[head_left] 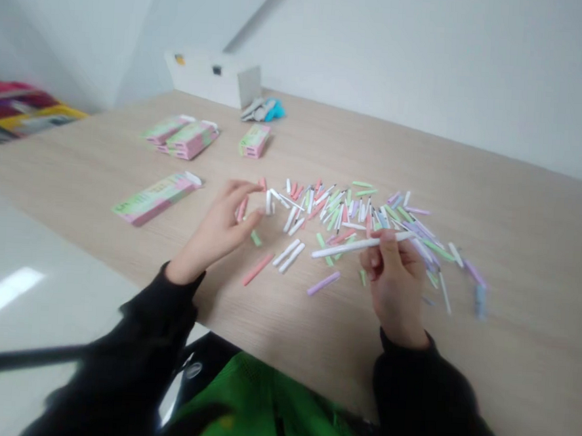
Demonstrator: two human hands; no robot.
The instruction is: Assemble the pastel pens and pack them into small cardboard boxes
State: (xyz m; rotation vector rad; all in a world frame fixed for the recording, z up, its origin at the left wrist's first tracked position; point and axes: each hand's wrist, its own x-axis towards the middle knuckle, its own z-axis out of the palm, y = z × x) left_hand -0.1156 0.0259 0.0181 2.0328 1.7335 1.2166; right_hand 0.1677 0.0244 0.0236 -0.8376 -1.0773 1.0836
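Observation:
My right hand (395, 270) is closed around a long white pen barrel (353, 247) that points left over the table. My left hand (221, 227) pinches a small pink pen piece (243, 208) between thumb and fingers. Between and beyond both hands lies a scattered pile of pen parts (350, 212) in white, pink, green and purple. A loose pink piece (258, 269), two white pieces (289, 254) and a purple piece (323, 283) lie near the front of the pile.
Pink-and-green flat boxes lie on the wooden table (516, 245): one box (154, 198) left of my left hand, a stack of boxes (182, 136) and a single box (254, 140) farther back. A white box (215, 75) stands by the wall. Coloured trays (22, 106) sit far left.

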